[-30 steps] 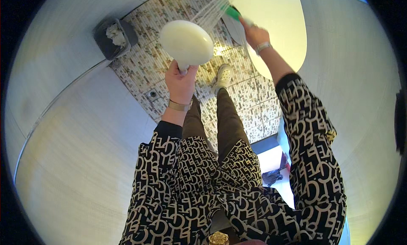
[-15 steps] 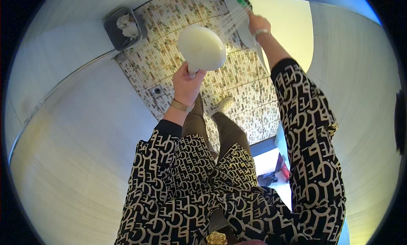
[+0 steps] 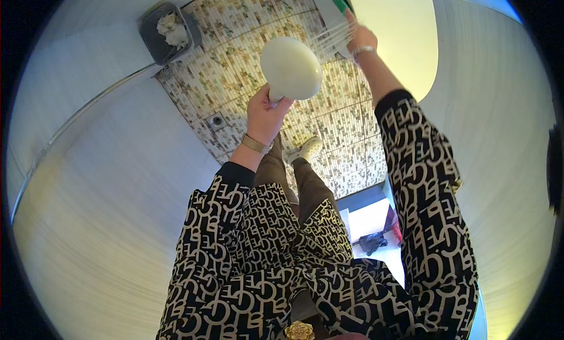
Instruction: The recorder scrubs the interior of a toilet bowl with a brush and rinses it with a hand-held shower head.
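My left hand [image 3: 267, 115] is closed around the handle of a large white shower head [image 3: 291, 68]. Thin streams of water [image 3: 333, 39] run from its far right side toward my other hand. At the upper right, my right hand [image 3: 362, 38] grips a green scrubbing brush [image 3: 341, 3], thumb along its back. The brush lies against a pale surface beside a smooth white fixture [image 3: 393, 34] with a rounded edge, lit yellowish. My fingers hide part of the brush, and its bristles cannot be seen.
A grey bin [image 3: 154, 39] with crumpled white paper [image 3: 172, 31] stands at the far left corner. The patterned tile floor [image 3: 247, 22] holds a square drain [image 3: 216, 121]. My pale clog [image 3: 309, 148] stands near the middle. A dark bag [image 3: 372, 243] lies by the lower right opening.
The shower head and my left hand have shifted slightly right. My right hand has moved a little nearer, and the brush has turned so that more of its green back shows.
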{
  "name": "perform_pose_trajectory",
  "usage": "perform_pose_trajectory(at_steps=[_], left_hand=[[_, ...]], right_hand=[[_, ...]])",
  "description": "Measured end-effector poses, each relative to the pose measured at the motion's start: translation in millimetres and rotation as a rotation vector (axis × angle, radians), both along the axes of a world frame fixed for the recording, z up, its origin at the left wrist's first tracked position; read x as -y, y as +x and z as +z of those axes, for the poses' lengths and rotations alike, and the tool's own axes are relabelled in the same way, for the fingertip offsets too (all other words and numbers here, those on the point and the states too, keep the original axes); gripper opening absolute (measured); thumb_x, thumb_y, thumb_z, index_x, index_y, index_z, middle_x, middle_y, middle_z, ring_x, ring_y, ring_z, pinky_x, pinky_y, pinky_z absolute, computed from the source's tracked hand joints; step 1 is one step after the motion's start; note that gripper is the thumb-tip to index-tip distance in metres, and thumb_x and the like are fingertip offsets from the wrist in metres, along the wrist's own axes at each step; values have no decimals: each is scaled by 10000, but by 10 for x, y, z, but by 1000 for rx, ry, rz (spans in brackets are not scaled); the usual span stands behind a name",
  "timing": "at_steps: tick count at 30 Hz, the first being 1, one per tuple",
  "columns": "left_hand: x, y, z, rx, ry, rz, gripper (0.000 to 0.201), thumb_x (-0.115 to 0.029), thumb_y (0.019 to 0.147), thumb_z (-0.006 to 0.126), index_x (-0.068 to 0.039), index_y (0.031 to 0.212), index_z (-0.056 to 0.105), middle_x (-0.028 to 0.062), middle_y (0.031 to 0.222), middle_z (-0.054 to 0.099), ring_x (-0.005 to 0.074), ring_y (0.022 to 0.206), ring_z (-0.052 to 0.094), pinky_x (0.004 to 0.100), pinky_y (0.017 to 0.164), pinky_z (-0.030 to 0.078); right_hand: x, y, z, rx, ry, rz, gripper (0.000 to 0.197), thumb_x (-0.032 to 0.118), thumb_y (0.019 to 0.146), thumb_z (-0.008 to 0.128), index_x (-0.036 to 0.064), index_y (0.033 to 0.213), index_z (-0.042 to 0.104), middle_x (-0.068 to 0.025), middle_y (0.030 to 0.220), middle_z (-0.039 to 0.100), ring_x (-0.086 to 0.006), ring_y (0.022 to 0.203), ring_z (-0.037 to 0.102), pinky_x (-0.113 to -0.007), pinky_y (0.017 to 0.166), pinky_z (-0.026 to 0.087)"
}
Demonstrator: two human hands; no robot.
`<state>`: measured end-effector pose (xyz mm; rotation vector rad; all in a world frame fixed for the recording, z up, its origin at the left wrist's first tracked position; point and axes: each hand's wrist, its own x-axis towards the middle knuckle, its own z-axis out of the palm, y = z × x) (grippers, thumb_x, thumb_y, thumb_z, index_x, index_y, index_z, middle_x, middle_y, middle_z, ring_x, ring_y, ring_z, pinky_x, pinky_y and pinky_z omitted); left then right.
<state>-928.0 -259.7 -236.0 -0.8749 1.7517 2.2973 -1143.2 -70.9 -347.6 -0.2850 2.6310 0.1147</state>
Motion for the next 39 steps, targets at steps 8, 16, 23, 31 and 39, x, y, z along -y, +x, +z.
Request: perform_pose_trajectory(at_steps=[8,16,23,31,39], left_hand=[[-159,85,73,7,-43,-65,245,-117,807,648,8,1007,584,36,880,619,90,789,558,236,689,448],[-315,201,36,31,-123,-123,234,-116,796,653,2,987,588,40,905,605,93,812,548,250,705,442],[-774,80,159,-27,-162,-303,232,-104,792,657,4,985,585,44,938,609,80,824,546,242,706,440],[-1195,191,-24,-55,-135,-326,232,-128,794,672,4,965,589,47,891,633,78,777,555,237,667,441],[-1485,180,80,-43,-208,-428,155,-95,797,651,-2,910,602,19,850,619,68,753,535,231,649,423]], right_hand=[[-1224,1176,-8,316,200,16,670,80,844,432,335,1395,148,-142,994,624,-281,850,630,-411,709,501],[-1046,1461,102,-97,-393,-48,501,227,907,392,351,1364,228,-168,731,613,-334,595,593,-455,533,477],[-1986,1579,-210,-342,-403,-1001,516,134,914,380,295,1387,255,-195,756,618,-279,641,599,-378,546,445],[-1479,1783,-325,-186,-570,-661,529,144,883,397,283,1374,256,-234,888,597,-374,797,584,-457,708,455],[-2255,2150,-212,-226,-477,-1047,534,163,912,431,303,1392,242,-175,818,621,-286,595,559,-369,573,452]])
